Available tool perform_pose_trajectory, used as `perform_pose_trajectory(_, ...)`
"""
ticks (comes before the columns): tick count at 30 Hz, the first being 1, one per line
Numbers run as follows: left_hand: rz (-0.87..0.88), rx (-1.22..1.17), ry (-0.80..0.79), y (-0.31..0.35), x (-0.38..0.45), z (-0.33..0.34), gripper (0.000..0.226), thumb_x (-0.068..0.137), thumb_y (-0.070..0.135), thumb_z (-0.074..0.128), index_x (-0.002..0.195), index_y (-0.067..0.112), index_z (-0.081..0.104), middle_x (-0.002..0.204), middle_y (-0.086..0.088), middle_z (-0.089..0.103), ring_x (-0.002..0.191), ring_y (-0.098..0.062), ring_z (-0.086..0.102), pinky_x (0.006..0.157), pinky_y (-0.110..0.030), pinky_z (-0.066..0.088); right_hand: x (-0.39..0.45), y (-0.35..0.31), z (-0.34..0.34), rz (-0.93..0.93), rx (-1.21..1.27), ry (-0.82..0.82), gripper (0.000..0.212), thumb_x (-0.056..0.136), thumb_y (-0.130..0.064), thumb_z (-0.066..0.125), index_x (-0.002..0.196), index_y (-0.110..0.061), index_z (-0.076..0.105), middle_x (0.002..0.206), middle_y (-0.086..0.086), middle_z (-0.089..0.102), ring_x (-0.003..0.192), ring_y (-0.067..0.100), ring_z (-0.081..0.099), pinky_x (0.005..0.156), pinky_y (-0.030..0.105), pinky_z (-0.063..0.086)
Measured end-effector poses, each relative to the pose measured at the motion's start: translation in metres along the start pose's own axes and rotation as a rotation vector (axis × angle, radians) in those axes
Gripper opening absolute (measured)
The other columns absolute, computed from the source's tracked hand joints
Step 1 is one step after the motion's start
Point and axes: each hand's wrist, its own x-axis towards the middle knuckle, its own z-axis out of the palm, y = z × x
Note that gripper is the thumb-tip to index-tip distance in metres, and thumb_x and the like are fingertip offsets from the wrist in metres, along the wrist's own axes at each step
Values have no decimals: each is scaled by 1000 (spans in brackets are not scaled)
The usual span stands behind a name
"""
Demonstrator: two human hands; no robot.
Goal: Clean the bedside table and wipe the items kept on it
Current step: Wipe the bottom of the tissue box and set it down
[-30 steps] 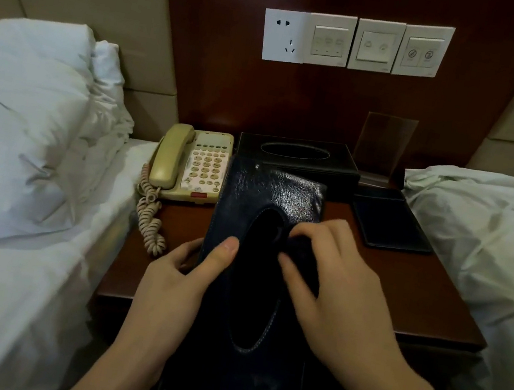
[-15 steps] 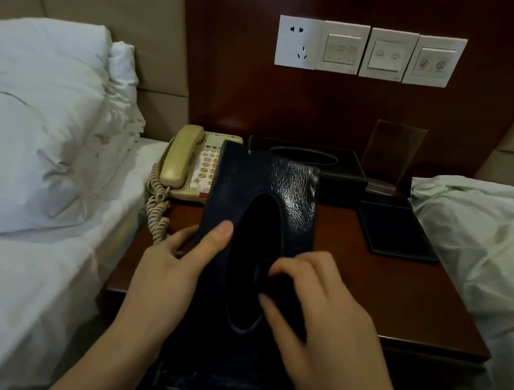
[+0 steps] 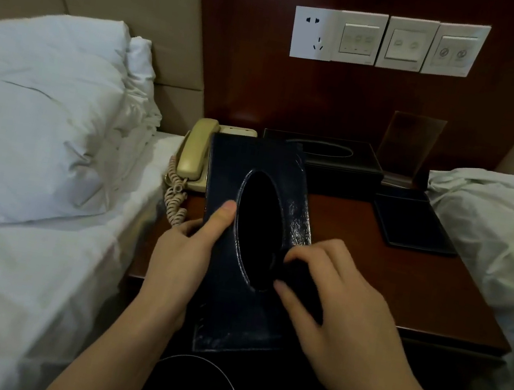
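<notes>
we grip the stiff, glossy, probably slippery tissue box cover [image 3: 250, 245] by its edge with our left hand [image 3: 181, 260] while our right hand [image 3: 335, 306] pinches a dark cloth [image 3: 300, 273] against it.

The left hand [image 3: 183, 261] grips the left edge of a dark tissue-box cover [image 3: 229, 309], thumb on top, above the bedside table [image 3: 420, 290]. The right hand [image 3: 342, 304] presses a dark cloth [image 3: 300, 272] beside its oval opening. A beige telephone [image 3: 194, 153] sits behind.
</notes>
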Motion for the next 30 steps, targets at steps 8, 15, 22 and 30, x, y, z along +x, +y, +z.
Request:
perform_pose_trajectory(8, -76, 55, -209, -9, 1, 5, 105, 37, 58, 99, 129, 21, 63, 112, 0, 79, 98, -22, 77, 93, -46, 60, 18, 25, -8, 67, 47, 154, 30, 90, -43, 58, 118, -32, 54, 110, -19, 51, 93, 2, 58, 71, 27, 55)
perform_pose_trajectory(15, 58, -148, -105, -5, 4, 2, 102, 43, 54, 95, 134, 23, 60, 112, 2, 79, 98, -20, 77, 85, -41, 60, 13, 28, -19, 5, 45, 116, 31, 90, -44, 56, 118, -31, 56, 113, -21, 50, 98, 0, 55, 78, 14, 48)
perform_pose_trajectory(22, 69, -356, -20, 0, -3, 10, 62, 66, 40, 86, 121, 15, 71, 106, -5, 80, 97, -24, 78, 92, -44, 60, -11, -15, 6, -131, -20, 70, 31, 88, -34, 62, 116, -26, 52, 113, -7, 55, 93, 9, 61, 66, 20, 55)
perform_pose_trajectory(30, 100, -371, -57, 3, 0, 12, 73, 60, 46, 88, 124, 17, 69, 103, -4, 78, 56, -5, 66, 51, -22, 54, 9, 26, -17, 58, -21, 176, 26, 91, -38, 54, 114, -27, 53, 109, -16, 46, 88, -1, 49, 73, 4, 40)
